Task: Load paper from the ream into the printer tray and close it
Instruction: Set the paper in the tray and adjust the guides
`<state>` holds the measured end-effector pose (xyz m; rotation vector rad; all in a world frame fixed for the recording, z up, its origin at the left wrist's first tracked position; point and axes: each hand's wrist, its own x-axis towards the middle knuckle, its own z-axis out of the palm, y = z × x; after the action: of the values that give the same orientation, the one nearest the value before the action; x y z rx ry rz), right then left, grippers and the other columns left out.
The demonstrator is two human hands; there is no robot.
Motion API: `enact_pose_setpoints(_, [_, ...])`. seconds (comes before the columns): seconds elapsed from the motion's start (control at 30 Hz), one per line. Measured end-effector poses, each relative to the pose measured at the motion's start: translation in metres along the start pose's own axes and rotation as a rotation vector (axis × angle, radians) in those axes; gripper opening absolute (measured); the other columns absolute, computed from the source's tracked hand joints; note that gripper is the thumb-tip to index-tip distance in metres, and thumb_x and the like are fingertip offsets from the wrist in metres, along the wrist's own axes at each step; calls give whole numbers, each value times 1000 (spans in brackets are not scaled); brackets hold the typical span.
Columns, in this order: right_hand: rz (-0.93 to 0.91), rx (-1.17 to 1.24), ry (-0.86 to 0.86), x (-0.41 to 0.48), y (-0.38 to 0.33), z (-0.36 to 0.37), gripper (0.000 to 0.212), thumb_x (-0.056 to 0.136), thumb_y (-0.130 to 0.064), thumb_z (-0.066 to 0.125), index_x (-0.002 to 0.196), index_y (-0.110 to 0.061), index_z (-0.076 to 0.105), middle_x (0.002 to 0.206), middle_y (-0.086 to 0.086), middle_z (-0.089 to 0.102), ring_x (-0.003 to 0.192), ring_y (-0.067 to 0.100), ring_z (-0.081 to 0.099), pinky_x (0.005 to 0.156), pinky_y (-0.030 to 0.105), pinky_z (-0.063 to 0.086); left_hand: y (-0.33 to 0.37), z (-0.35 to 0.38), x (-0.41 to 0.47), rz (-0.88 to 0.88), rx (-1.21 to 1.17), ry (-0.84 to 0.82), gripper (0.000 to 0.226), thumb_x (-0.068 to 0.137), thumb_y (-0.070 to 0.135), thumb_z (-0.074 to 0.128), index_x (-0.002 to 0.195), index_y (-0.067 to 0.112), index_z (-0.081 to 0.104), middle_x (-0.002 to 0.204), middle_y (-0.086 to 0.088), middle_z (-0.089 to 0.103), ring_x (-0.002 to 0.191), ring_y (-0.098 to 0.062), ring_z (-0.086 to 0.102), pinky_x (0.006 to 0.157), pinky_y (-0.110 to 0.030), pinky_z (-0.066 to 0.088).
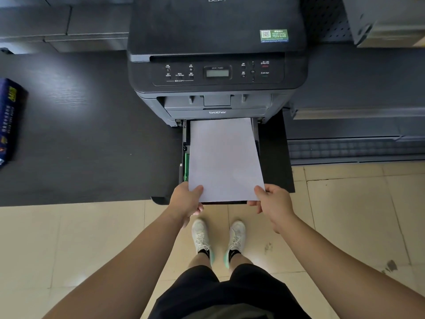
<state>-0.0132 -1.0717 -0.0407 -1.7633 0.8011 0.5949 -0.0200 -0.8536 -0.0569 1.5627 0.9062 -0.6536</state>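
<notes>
Gripping paper stack [224,157] at near corners: my left hand [185,201] clenched on corner at 7 o'clock, right hand [273,203] on corner at 5 o'clock, thumbs on top. Am holding stack over pulled-out printer tray [185,155], far edge reaching under printer [217,65] at 12 o'clock. Printer sitting on dark table [92,134]; beige tiled floor [345,215] below. Ream [10,120] lying at 9 o'clock, cut off by frame edge. Tray bed hiding under sheets; am not making out whether stack is resting in it.
</notes>
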Motion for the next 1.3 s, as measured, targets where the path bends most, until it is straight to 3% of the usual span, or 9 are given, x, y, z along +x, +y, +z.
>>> enact_pose_setpoints(0.2, [14, 15, 9, 16, -3, 6, 11, 98, -18, 55, 95, -16, 66, 70, 8, 77, 63, 27, 69, 66, 34, 57, 10, -1, 13, 7, 58, 33, 25, 89, 27, 50, 104, 9, 59, 74, -16, 62, 50, -25, 44, 60, -41, 31])
enact_pose_setpoints(0.4, [27, 4, 28, 37, -14, 16, 12, 98, -19, 55, 95, -14, 65, 74, 12, 77, 49, 16, 65, 69, 36, 60, 27, -1, 31, 19, 21, 78, 19, 94, 16, 49, 103, 2, 58, 74, -13, 57, 43, -22, 45, 46, -25, 35])
enact_pose_setpoints(0.53, [43, 34, 46, 53, -21, 22, 10, 99, -20, 55, 99, -12, 62, 75, 6, 74, 60, 20, 74, 69, 35, 62, 37, 3, 45, 21, 14, 91, 20, 97, 13, 48, 108, 0, 58, 83, -14, 59, 44, -20, 48, 37, -19, 39])
enact_pose_setpoints(0.63, [61, 20, 54, 63, -25, 28, 11, 100, -19, 55, 100, -10, 60, 82, -1, 69, 64, 22, 76, 70, 34, 60, 39, 7, 56, -3, 17, 94, 23, 97, 11, 46, 112, -1, 59, 92, -16, 62, 45, -22, 50, 41, -20, 44])
enact_pose_setpoints(0.73, [70, -16, 65, 70, -24, 31, 12, 100, -18, 55, 99, -9, 62, 81, -4, 67, 65, 25, 77, 79, 39, 62, 39, 10, 64, -42, 48, 109, 13, 97, 8, 47, 88, 5, 55, 86, -16, 59, 45, -22, 53, 51, -28, 47])
enact_pose_setpoints(0.8, [67, -52, 75, 71, -22, 32, 12, 99, -19, 55, 95, -9, 62, 81, 4, 72, 62, 25, 76, 76, 41, 63, 36, 10, 66, -52, 68, 157, 21, 97, 11, 54, 77, 12, 48, 73, -10, 57, 47, -21, 55, 47, -29, 51])
enact_pose_setpoints(1.1, [10, -150, 138, 66, -22, 29, 17, 92, -19, 64, 76, -14, 66, 72, 8, 74, 56, 20, 74, 70, 40, 65, 23, 9, 64, -50, 60, 242, 23, 92, 8, 61, 73, 12, 49, 79, -11, 64, 63, -27, 68, 54, -33, 63])
enact_pose_setpoints(1.23, [-70, -217, 164, 62, -12, 23, 15, 86, -7, 66, 100, -11, 67, 72, 7, 74, 58, 20, 74, 62, 35, 64, 19, 6, 55, 64, 326, 306, 19, 78, 7, 59, 66, 11, 44, 67, -12, 53, 61, -29, 59, 52, -30, 52])
enact_pose_setpoints(1.3, [-118, -250, 174, 63, -7, 22, 22, 82, -8, 69, 104, -8, 67, 76, 7, 74, 64, 24, 74, 64, 38, 64, 18, 4, 50, 113, 433, 347, 11, 82, 6, 60, 82, 9, 50, 76, -8, 55, 67, -29, 58, 53, -27, 45])
